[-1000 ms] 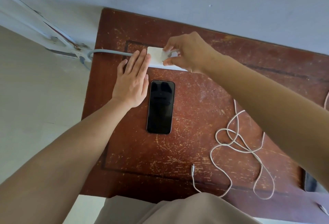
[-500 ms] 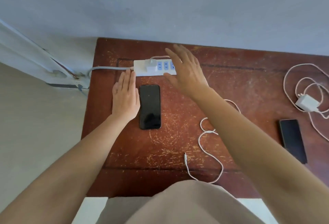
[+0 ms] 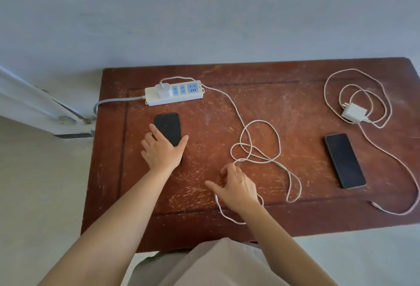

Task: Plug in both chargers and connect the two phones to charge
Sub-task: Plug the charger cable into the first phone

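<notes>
A white power strip (image 3: 195, 94) lies at the back left of the brown table (image 3: 284, 74). One white charger (image 3: 164, 89) sits plugged into it. Its white cable (image 3: 261, 142) runs right, loops mid-table and ends in a small plug (image 3: 217, 198) beside my right hand (image 3: 237, 186). That hand hovers over the cable with fingers spread. My left hand (image 3: 162, 152) covers the near end of a black phone (image 3: 168, 126), thumb on one edge and fingers on the other. A second black phone (image 3: 345, 160) lies at the right. The second charger (image 3: 354, 112) lies unplugged, far right, inside its coiled cable (image 3: 331, 81).
The strip's grey cord (image 3: 113, 101) drops off the table's left edge toward a white door frame (image 3: 34, 106). A grey wall stands directly behind the table. The second cable's free end (image 3: 375, 205) lies near the front right edge. My lap is below the front edge.
My right hand left the plugged-in charger and drew back to the cable's plug end. My left hand slid from beside the phone onto it. The view widened to the right.
</notes>
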Motion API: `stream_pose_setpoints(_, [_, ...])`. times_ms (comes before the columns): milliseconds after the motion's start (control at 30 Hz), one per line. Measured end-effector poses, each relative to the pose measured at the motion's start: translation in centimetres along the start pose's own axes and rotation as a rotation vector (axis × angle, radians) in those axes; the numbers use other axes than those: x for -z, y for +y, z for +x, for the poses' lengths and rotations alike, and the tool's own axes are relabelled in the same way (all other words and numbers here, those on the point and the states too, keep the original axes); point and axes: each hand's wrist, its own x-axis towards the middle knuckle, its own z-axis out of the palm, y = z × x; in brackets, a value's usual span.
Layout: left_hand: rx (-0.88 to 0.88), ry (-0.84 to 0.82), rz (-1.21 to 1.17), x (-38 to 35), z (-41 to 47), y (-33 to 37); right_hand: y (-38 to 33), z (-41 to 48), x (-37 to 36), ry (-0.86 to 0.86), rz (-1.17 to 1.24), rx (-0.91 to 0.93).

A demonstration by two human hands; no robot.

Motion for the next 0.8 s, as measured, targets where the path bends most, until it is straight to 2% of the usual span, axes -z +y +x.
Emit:
stream_pose_setpoints(133, [0.058, 0.024, 0.019, 0.0, 1.1, 1.2, 0.7, -1.4, -0.6, -0.075, -0.085, 0.003])
stream_pose_setpoints(233, [0.073, 0.039, 0.027, 0.1, 1.8, 1.7, 1.1, -1.9, -0.9, -0.068, -0.109, 0.021])
stream_pose_setpoints(500, [-0.002, -0.048, 0.154, 1.0, 2.6, 2.0, 0.6, -1.9, -1.2, -0.05, 0.031, 0.068])
stream_pose_setpoints(600, [-0.028, -0.091, 0.158, 1.3, 2.4, 2.0, -0.7, -1.7, -0.8, -0.052, 0.27, -0.024])
stream_pose_setpoints(667, [0.021, -0.131, 0.087, 1.5, 2.2, 2.1, -1.4, -1.3, -0.2, -0.083, 0.497, -0.124])
stream_pose_setpoints(733, [0.123, -0.183, -0.107, 1.6, 1.9, 2.3, -2.0, -0.8, 0.5, -0.105, 0.687, -0.219])
stream_pose_setpoints(800, [0.235, -0.252, -0.378, 1.7, 1.3, 2.4, -2.4, -0.6, 1.1, -0.097, 0.829, -0.231])
